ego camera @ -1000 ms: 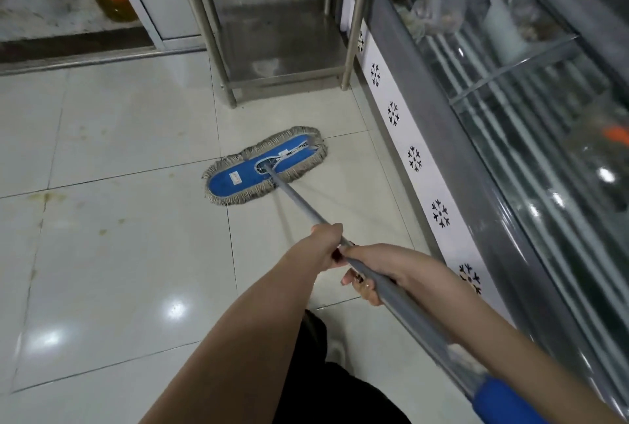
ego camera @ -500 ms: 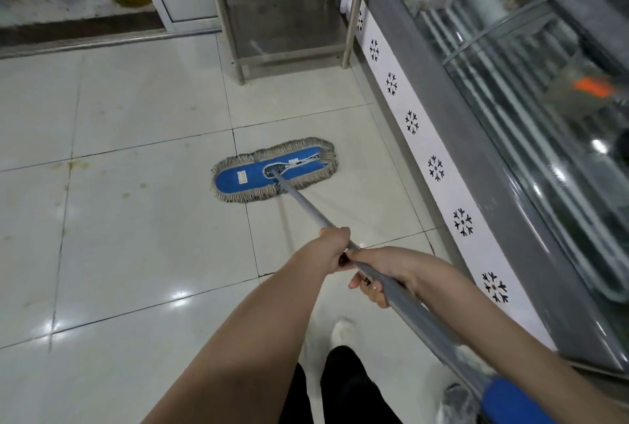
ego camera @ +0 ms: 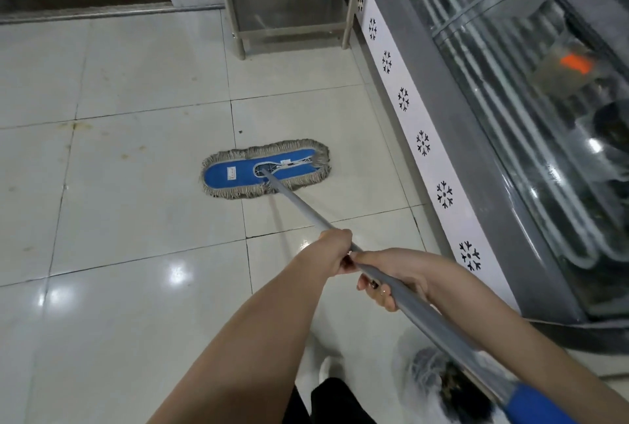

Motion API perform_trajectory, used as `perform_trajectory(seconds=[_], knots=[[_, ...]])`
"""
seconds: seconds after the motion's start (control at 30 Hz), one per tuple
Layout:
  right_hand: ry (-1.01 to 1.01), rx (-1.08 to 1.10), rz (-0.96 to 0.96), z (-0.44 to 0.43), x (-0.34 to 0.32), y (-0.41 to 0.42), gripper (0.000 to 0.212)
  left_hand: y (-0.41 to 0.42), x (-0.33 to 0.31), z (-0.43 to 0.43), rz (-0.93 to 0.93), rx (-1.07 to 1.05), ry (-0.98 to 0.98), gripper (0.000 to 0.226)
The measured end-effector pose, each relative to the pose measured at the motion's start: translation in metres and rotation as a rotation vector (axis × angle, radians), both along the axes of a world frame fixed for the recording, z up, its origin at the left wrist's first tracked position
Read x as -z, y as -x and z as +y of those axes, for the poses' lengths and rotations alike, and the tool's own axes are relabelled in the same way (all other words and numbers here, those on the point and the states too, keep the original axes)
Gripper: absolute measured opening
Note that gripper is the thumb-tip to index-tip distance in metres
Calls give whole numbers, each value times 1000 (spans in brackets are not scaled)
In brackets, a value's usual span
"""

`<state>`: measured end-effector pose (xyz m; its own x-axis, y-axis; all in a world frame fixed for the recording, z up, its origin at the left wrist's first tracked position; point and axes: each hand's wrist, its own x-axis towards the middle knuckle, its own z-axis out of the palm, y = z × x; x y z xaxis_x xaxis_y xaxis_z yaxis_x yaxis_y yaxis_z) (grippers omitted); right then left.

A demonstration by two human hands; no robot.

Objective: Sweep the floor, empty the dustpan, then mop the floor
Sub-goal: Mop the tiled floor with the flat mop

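Mopping appears under way as a person reaches both bare arms forward over a glossy tiled floor [ego camera: 136, 219]. The left grip [ego camera: 335, 251] is wrapped round the grey mop handle [ego camera: 306, 212] from above. The right grip [ego camera: 391, 277] holds the same pole just behind it, fingers curled underneath, and the two touch. The blue mop head [ego camera: 265, 168], fringed in grey, lies flat on the floor astride a grout line. It is near, but apart from, the floor's right edge, where the white snowflake-printed base panel [ego camera: 422, 144] of a glass display case [ego camera: 510, 117] runs.

A dark speck [ego camera: 240, 131] sits on the tile just beyond the head, and brownish stains [ego camera: 75, 125] mark the grout further left. A stroke swung right could knock the head against the panel. One pushed long could strike the steel stand [ego camera: 238, 32] at the far edge. The shiny tiles, if wet, could turn slippery underfoot.
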<state>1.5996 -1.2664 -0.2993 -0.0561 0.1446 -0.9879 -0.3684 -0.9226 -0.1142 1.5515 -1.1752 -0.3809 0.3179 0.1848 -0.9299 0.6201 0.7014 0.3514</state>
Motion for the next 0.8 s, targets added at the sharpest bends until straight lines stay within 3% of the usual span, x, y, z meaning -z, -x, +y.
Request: perform_trajectory(seconds=[0.23,0.4,0.8], knots=[[-24,-33,-26,-5,12,-12,57,-8,12,-9,-9,-33,-19,13],[-9,-55,-51,23,15,-30,60,-21,19,15,-80,-98,-4,25],[1,-125,-89,193,12,-61,57,-54,29,178,-94,-247,-18,16]])
